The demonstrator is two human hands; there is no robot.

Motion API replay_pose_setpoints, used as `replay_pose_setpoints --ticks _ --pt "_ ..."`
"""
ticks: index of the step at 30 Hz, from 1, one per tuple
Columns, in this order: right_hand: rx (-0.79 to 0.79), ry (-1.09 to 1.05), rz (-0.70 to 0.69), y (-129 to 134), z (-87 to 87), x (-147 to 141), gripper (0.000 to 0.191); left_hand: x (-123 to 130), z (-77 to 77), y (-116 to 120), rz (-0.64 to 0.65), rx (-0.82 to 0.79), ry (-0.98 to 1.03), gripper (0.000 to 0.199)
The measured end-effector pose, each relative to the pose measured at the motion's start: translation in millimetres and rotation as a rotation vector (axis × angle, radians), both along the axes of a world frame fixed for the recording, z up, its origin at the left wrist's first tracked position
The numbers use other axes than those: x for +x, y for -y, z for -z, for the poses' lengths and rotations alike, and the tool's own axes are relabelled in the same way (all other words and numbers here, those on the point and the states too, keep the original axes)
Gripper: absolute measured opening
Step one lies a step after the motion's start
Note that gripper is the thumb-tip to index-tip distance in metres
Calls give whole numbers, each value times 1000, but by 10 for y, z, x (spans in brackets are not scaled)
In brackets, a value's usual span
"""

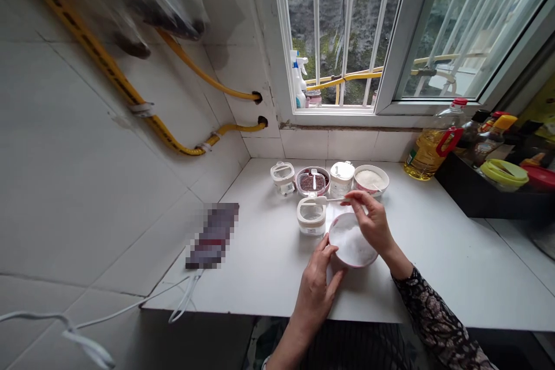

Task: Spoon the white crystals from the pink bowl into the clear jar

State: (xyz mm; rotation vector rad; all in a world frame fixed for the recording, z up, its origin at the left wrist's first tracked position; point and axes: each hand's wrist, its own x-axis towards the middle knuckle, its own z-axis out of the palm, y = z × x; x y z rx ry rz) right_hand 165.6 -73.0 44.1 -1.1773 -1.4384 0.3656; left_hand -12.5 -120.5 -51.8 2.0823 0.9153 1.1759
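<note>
Black sleeve (437,318) with tan swirls (rather busy); white bowl (352,266) with a pink rim.

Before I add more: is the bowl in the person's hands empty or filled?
Filled: the pink-rimmed white bowl holds white powder well up its sides, and the left hand grips its edge.

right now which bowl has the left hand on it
The red-rimmed bowl of white powder, held by the left hand at the front; the dark-filled bowl and the pale-filled bowl stand back by the wall, no hand on them.
</note>
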Motion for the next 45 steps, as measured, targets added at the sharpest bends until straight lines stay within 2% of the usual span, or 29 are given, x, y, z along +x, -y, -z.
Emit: replay_pose_setpoints --ticks 3,4,6,10,12,15,20,23,30,36,40,45 --pt "193 371 -63 18 4 -96 20 -4 -15 1 0 -1 5 40" --pt "233 438 -81 24 -3 -100 21 -5 -17 2 -2 -1 6 40" --pt "256 442 -57 43 -29 -63 22 -7 -14 3 -2 1 7 41" --pt "131 249 91 82 -73 136 16 -9 7 4 2 2 3 43" --pt "38 230 115 84 -65 235 16 -8 14 3 -1 -1 -1 42" --pt "-56 320 103 61 -19 291 18 -7 10 1 -4 2 -4 42" --pt "-139 451 1 23 51 194 19 -10 -8 6 -9 12 -4 40" --pt "-186 369 -13 24 30 184 20 -15 -14 11 -14 20 -5 40" --pt "-388 -43 -10 30 -70 272 16 -13 -17 7 -16 26 -12 39" --pt "-444 -184 -11 4 -61 301 15 -6 -14 9 -11 12 -12 40" --pt "-407 -273 -13 -15 -73 341 14 -2 -10 11 -9 5 -4 40" --pt "-181 -238 41 2 -79 171 16 -1 6 1 -12 22 -10 42"
